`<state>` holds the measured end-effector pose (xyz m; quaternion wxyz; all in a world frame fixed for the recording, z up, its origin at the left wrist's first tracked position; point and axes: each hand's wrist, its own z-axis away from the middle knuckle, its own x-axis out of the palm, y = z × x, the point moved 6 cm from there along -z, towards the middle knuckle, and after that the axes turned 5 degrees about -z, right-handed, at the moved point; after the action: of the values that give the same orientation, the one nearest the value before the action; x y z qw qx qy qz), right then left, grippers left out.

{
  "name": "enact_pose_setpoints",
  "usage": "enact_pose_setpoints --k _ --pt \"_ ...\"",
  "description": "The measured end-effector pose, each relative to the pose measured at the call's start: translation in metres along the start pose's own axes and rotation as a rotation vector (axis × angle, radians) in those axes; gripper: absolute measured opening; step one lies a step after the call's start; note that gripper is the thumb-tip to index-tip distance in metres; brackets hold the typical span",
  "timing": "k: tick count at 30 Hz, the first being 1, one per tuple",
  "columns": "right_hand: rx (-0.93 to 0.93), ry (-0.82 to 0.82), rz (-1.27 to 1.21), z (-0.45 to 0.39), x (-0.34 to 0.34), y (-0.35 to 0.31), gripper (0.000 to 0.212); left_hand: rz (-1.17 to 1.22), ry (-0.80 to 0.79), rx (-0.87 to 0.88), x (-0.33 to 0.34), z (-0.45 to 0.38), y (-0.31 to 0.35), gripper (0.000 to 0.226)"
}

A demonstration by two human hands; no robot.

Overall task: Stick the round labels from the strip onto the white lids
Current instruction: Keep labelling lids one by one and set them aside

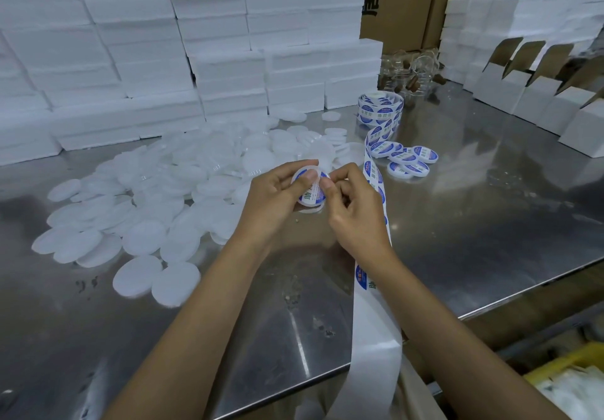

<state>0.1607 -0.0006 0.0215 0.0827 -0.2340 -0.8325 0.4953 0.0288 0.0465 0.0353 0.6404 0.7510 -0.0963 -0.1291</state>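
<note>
My left hand holds a white lid above the steel table, thumb pressed on its top. A round blue-and-white label lies on that lid, and my right hand pinches the label's right edge against it. The label strip runs from a roll at the back, passes under my right hand and hangs off the table's front edge as bare backing. A big heap of plain white lids lies to the left. Three labelled lids sit to the right of the strip.
Stacks of white foam boxes wall off the back and left. Open white cartons stand at the right. Clear glass jars lie behind the roll. The table's front edge drops off at the right, with a yellow bin below.
</note>
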Motion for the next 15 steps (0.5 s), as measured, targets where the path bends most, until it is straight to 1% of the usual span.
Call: enact_pose_setpoints --k 3,6,9,11,15 --pt "0.029 0.039 -0.038 -0.0013 -0.0025 0.0023 0.02 0.021 -0.114 -0.007 0.0036 -0.0018 0.0 0.032" --pt "0.09 0.065 -0.113 -0.0031 -0.0046 0.0071 0.016 -0.013 -0.223 0.013 0.0053 0.0 0.0008 0.051" --pt "0.137 0.074 -0.155 -0.0039 -0.0055 0.0099 0.018 -0.052 -0.217 0.04 0.0035 -0.0004 0.0009 0.062" --pt "0.161 0.076 -0.176 -0.0039 -0.0063 0.01 0.015 -0.018 -0.176 0.038 0.0017 -0.0013 0.0006 0.059" --pt "0.178 0.065 -0.184 -0.0031 -0.0051 0.0081 0.016 0.108 -0.079 -0.003 -0.0002 -0.0017 -0.0006 0.037"
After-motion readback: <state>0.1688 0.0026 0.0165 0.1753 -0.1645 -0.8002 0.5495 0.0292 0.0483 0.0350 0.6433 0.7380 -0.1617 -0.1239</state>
